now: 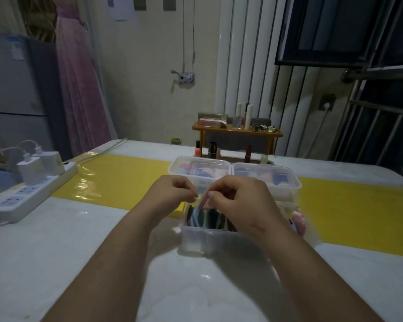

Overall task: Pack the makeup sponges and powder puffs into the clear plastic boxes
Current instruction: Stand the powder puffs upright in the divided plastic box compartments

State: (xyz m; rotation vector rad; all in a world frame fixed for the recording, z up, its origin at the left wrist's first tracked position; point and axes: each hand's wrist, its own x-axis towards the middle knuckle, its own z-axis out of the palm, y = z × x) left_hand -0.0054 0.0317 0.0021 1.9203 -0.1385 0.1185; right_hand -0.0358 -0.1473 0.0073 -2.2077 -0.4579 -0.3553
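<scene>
I am watching a white table (79, 240) carrying a glossy yellow strip (116, 182), which is running under both hands. An open clear box (196, 239) is sitting beneath the left hand (175, 191) and right hand (237, 201). A lidded clear box (184, 165) and a second lidded box (286, 176) are standing just beyond them. A power strip (26, 196) is lying well left of the left hand.

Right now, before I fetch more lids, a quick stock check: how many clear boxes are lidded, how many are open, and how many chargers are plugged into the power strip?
Lidded clear boxes: 2
Open clear box: 1
Chargers in the power strip: 2
Total: 5
The clear plastic right of the open box is too unclear to count.
</scene>
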